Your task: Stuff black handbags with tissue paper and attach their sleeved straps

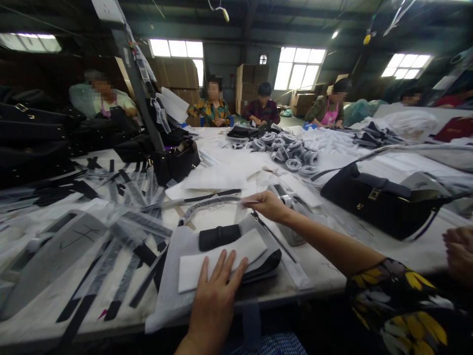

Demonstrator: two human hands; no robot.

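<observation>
A black handbag (271, 262) lies on the table before me, partly covered by thin white wrapping sheet (172, 276). My left hand (216, 296) presses flat, fingers spread, on a folded white foam sheet (190, 273) on top of the bag. Just beyond the foam shows a black flap with a strap (219, 237). At the bag's far side, my right hand (264, 204) pinches the end of the arched bag handle (207, 201), which is wrapped in clear film. The fingertips hide exactly how the film sits there.
Film-wrapped black straps (121, 281) litter the left, near a grey tape dispenser (51, 266). Another dispenser (286, 197) stands behind my right hand. A black handbag (373, 197) lies right; wrapped rings (291, 148) pile mid-table. A co-worker's hand (458, 251) shows at the right edge.
</observation>
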